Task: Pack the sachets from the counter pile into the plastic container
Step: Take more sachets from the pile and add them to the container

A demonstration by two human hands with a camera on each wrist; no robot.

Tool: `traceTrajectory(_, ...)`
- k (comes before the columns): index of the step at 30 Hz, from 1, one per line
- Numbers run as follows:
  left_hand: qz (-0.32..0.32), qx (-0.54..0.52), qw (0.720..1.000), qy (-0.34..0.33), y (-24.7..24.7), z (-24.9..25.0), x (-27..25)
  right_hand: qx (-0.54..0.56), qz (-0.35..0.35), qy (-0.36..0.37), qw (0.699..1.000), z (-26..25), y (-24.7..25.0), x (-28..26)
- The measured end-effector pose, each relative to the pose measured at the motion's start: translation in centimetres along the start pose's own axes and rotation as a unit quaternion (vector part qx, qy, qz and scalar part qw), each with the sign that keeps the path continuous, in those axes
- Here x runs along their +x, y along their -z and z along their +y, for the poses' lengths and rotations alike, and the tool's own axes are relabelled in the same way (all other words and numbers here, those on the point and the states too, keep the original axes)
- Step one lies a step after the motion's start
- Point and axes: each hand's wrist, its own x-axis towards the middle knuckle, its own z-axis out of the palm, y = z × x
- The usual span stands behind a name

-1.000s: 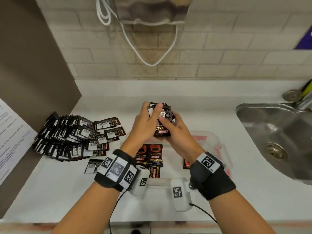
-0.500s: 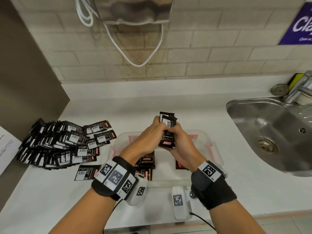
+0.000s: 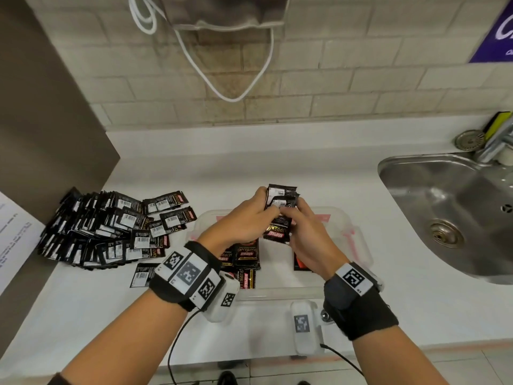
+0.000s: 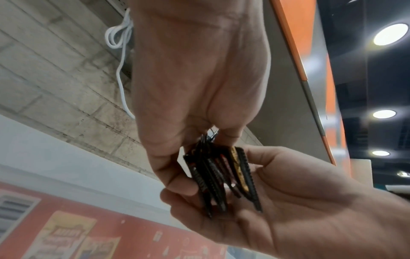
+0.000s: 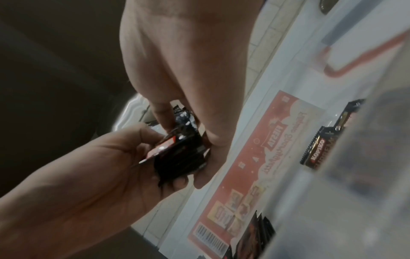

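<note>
Steel sink (image 3: 455, 207) at right of white bench (image 3: 361, 315), strainer (image 3: 469, 139) and tap (image 3: 497, 143) behind it, white cord (image 3: 236, 98) on tiled wall (image 3: 361, 79), paper sheet (image 3: 14, 240) at left.

Purple sign (image 3: 497, 31) cut off, container floor (image 3: 277, 262) partly behind hands

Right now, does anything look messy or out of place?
One sachet lies alone on the counter, apart from the pile. The bundle held by both hands over the container is uneven.
</note>
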Motion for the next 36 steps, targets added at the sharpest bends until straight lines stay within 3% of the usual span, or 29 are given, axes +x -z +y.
traceTrajectory(3, -0.025, 0.021, 0.999, -0.001, 0.1, -0.2, -0.1, 0.012, 0.009, 0.000, 1.000, 0.4, 0.1, -0.1)
traceTrajectory(7, -0.071, -0.094, 0.993, -0.015, 1.0, -0.3, -0.8, 0.027, -0.016, -0.003, 1.000, 0.2, 0.4, -0.6)
traceTrajectory(12, -0.043, -0.150, 0.987, -0.028, 0.9, -0.2, -0.7, 0.022, -0.071, 0.006, 0.997, 0.1, 0.1, -1.0)
traceTrajectory(19, -0.041, -0.154, 0.987, -0.035, 0.1, -0.3, -0.2, -0.094, -0.029, 0.024, 0.995, 0.4, -0.1, -0.6)
traceTrajectory(21, -0.039, -0.110, 0.993, -0.028, 0.1, -0.4, 0.2, -0.088, 0.017, 0.023, 0.996, 0.3, 0.1, -0.5)
traceTrajectory(23, -0.027, 0.011, 0.999, -0.039, 0.1, -0.8, 0.7, -0.035, 0.056, -0.004, 0.998, -0.3, 0.3, -0.5)
traceTrajectory(26, -0.037, 0.120, 0.990, -0.065, -0.2, -1.0, 1.0, 0.023, 0.045, -0.082, 0.995, -1.5, 0.5, -0.7)
traceTrajectory(30, -0.071, 0.173, 0.980, -0.074, -0.5, -0.7, 1.0, -0.017, -0.016, -0.090, 0.996, -2.2, 0.6, -0.8)
traceTrajectory(36, -0.110, 0.163, 0.980, -0.033, 1.3, -0.6, 0.6, 0.026, -0.006, -0.079, 0.997, -1.6, 0.7, -0.7)
